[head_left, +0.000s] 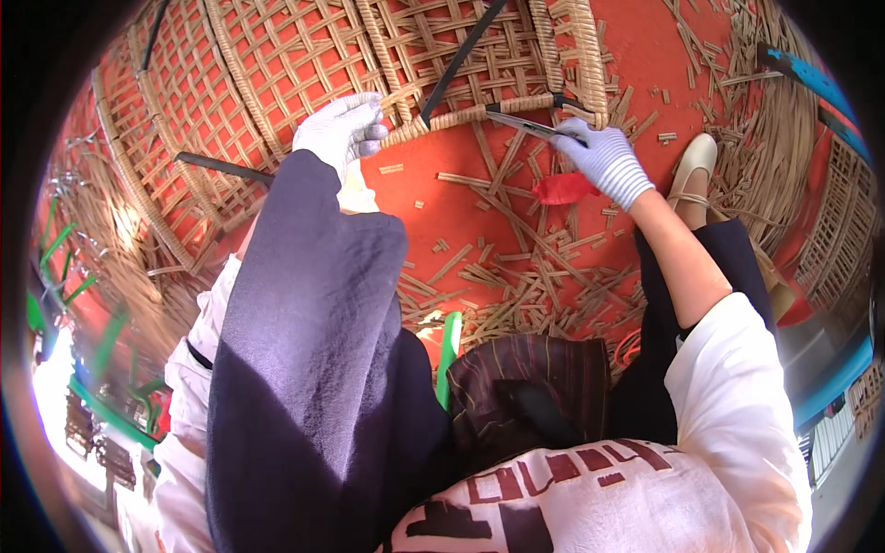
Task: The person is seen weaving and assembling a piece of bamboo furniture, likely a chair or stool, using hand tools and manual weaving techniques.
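A large woven rattan frame [304, 57] with open lattice and wrapped ribs fills the upper left. At its near rim, my left hand [343, 131], in a pale glove, has its fingers pinched on a thin rattan strip [406, 94]. My right hand [604, 158], in a striped white-grey glove, is closed round a pair of scissors [521, 123]. Their narrow metal blades point left, close below the wrapped rim; I cannot tell whether they touch it. Most of the scissors' handles are hidden in the glove. Dark straight bars [466, 57] cross the weave.
Cut rattan pieces [525, 267] litter the red floor [415, 184]. A red scrap [564, 189] lies below my right hand. Long rattan bundles [751, 157] lie at the right, near my shoe [696, 164]. Blue metal bars [811, 74] stand at the far right.
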### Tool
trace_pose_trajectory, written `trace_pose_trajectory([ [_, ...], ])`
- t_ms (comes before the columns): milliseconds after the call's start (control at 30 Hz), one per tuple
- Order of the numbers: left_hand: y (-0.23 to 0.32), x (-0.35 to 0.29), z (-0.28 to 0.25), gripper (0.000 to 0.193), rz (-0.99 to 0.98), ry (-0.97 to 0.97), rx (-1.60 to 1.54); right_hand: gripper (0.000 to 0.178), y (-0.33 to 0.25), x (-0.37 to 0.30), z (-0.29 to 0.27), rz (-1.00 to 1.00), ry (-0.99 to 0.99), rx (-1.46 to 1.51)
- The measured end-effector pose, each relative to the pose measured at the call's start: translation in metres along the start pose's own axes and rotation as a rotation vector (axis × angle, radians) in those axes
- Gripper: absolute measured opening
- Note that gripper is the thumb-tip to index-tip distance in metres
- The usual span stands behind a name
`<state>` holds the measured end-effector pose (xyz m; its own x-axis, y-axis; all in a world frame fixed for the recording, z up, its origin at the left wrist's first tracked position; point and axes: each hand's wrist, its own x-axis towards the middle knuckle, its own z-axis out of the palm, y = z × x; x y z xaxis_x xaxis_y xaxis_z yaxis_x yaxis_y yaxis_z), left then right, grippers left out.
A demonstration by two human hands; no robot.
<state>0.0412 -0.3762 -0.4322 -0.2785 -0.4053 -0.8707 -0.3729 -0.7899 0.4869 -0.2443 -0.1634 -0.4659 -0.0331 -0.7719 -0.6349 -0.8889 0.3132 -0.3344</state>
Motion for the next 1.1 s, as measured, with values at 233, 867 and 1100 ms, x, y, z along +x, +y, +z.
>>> trace_pose_trajectory([
  [233,-0.001,-0.002,-0.008,0.031,0.000,0.022,-0.011,0.036,0.025,0.009,-0.020,0.296,0.120,0.904],
  [867,0.009,0.002,0.009,0.031,0.038,-0.027,0.054,0.045,-0.012,-0.005,-0.007,0.449,0.168,0.664],
  [1100,0.018,0.010,0.039,0.021,0.142,-0.003,0.378,0.034,-0.030,-0.018,-0.024,0.246,0.148,0.325],
])
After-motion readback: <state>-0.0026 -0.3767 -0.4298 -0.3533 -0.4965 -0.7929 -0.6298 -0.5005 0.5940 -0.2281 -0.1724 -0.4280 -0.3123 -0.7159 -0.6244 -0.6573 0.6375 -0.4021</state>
